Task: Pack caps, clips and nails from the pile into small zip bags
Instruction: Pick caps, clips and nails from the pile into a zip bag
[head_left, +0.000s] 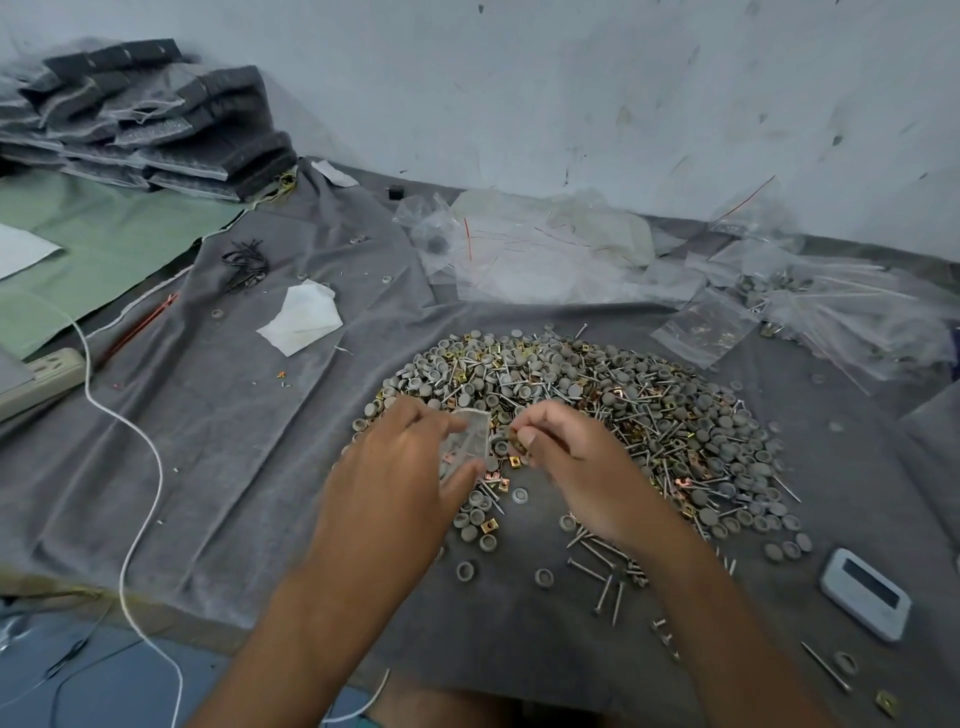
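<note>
My left hand (400, 457) grips a small clear bag (464, 441) between thumb and fingers, its mouth turned toward my right hand (571, 462). The right hand's fingertips pinch a brass clip (515, 441) just beside the bag's mouth. Both hands hang over the near edge of the pile (597, 410) of caps, clips and nails on the grey cloth (234, 415). Loose nails (602, 577) lie under my right wrist. Spare bags (545, 249) lie beyond the pile.

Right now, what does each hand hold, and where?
Left hand grips a small zip bag by its side; right hand pinches a brass clip at its fingertips.
</note>
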